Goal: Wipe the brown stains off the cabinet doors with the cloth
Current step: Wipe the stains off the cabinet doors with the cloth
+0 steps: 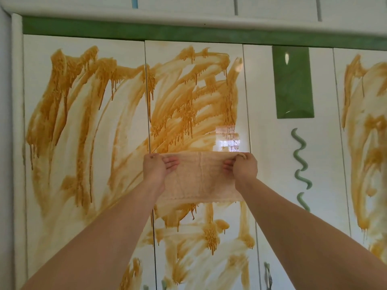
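Cloth (pixel 199 178), one; fingers (pixel 172 162) of left hand (pixel 154 171) and right hand (pixel 245 170) pinched its top corners. Four cabinet doors (pixel 261 132) showed, three bearing brown stains (pixel 62 91).

Thin pale cloth (pixel 199 176), stretched flat and upright, hangs before glossy white cabinet doors (pixel 88 122) streaked with dripping brown stains (pixel 184 105).
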Demonstrator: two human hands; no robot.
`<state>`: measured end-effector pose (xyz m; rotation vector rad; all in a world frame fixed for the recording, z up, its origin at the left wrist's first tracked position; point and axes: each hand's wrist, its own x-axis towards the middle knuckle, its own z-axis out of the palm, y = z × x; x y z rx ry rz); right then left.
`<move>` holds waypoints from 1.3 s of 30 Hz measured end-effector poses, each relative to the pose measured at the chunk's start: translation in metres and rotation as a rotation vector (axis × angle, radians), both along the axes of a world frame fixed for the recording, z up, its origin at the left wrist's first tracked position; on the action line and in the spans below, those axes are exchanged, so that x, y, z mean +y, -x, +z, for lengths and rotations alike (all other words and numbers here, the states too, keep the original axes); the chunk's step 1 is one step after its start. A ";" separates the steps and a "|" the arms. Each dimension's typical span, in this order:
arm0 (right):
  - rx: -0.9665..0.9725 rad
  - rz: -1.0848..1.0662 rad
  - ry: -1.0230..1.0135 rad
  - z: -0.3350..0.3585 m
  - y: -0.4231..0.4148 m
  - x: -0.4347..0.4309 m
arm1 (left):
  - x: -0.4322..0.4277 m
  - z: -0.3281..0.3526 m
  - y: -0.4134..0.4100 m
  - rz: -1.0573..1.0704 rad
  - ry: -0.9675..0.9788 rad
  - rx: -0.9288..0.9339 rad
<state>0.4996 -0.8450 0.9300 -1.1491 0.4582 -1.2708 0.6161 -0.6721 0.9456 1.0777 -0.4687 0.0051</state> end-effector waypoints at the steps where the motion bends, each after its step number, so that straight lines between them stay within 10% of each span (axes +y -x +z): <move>1: -0.009 -0.008 -0.002 -0.002 0.000 -0.008 | -0.009 0.000 0.001 -0.004 0.008 0.002; 19: 0.072 -0.150 0.244 0.007 -0.073 -0.155 | -0.189 -0.006 -0.037 0.360 0.191 -0.137; 27: 0.299 -0.783 0.994 -0.032 -0.109 -0.177 | -0.208 -0.053 -0.072 0.879 -0.616 -1.147; 31: 0.408 -0.795 1.109 -0.038 -0.116 -0.180 | -0.208 -0.056 -0.084 0.965 -0.977 -1.235; 39: 0.567 -0.797 1.126 -0.038 -0.130 -0.179 | -0.221 -0.044 -0.086 1.138 -1.083 -1.289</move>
